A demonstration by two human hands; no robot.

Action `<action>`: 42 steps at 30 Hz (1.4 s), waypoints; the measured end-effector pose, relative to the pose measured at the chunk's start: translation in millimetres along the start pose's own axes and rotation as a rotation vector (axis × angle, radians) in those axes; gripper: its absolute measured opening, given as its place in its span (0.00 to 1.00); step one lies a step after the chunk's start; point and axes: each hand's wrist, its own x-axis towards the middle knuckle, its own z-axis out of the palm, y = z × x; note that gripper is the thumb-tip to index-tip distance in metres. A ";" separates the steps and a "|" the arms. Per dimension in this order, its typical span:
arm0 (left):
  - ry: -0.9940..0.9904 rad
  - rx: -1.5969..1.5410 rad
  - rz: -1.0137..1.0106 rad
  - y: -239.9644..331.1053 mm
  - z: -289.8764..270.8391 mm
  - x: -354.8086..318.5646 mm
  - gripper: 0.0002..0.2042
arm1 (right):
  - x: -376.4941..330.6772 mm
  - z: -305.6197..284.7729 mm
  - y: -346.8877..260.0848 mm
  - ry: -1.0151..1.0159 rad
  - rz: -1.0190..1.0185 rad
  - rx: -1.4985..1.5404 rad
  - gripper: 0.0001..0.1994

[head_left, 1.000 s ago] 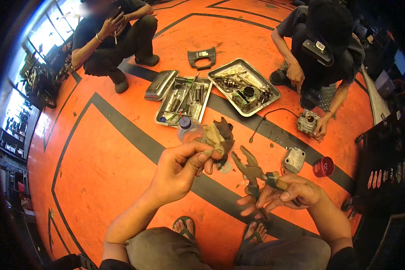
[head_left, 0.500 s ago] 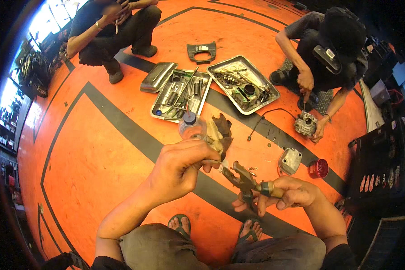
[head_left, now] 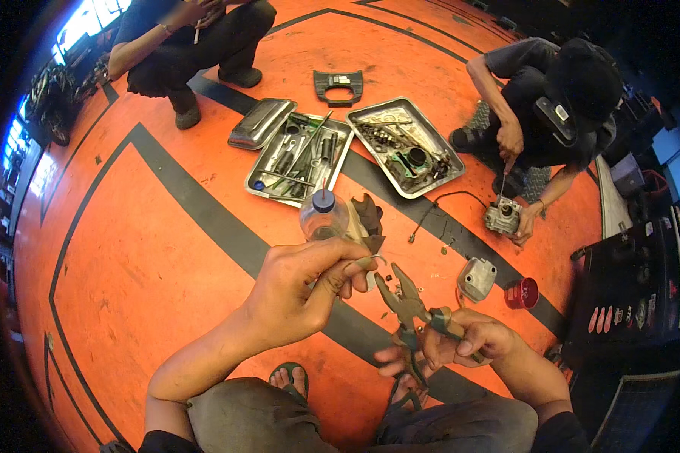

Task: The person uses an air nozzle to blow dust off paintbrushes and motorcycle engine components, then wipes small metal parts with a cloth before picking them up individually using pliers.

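My left hand (head_left: 302, 291) is raised in the middle and pinches a small dirty metal part (head_left: 366, 226) with a thin wire end near its fingertips. My right hand (head_left: 461, 343), lower right, grips a pair of pliers (head_left: 404, 298) by the handles. The plier jaws point up and left, close to the part in my left hand. Just behind my left hand a clear plastic bottle (head_left: 323, 215) with a blue cap stands on the orange floor (head_left: 128, 257).
Two metal trays (head_left: 298, 160) (head_left: 404, 147) hold tools and engine parts, with a metal cover (head_left: 261, 122) beside them. A crouching person works on an engine part (head_left: 502, 215) at the right; another person squats top left. A grey casing (head_left: 476, 278) and red cup (head_left: 521, 293) lie nearby.
My right hand has lifted the pliers off the floor and brought their jaws up toward the part in my left hand. My left hand stayed raised.
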 end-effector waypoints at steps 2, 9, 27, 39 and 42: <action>-0.030 -0.056 -0.048 -2.8 2.8 -2.3 0.09 | 0.4 1.1 -0.6 -0.011 -0.052 0.036 0.19; 0.006 -0.050 -0.061 0.8 13.3 -1.3 0.09 | -9.2 -0.7 -8.6 0.052 -0.017 -0.146 0.15; 0.065 0.003 -0.012 3.2 17.6 -0.6 0.10 | -7.6 6.2 -4.2 0.116 -0.114 -0.296 0.10; 0.056 -0.073 -0.077 3.9 18.5 -3.1 0.09 | -10.6 14.1 -7.4 0.152 -0.084 -0.372 0.11; 0.080 -0.008 -0.023 3.9 18.1 -4.3 0.10 | -9.3 16.7 -6.0 0.150 -0.108 -0.358 0.10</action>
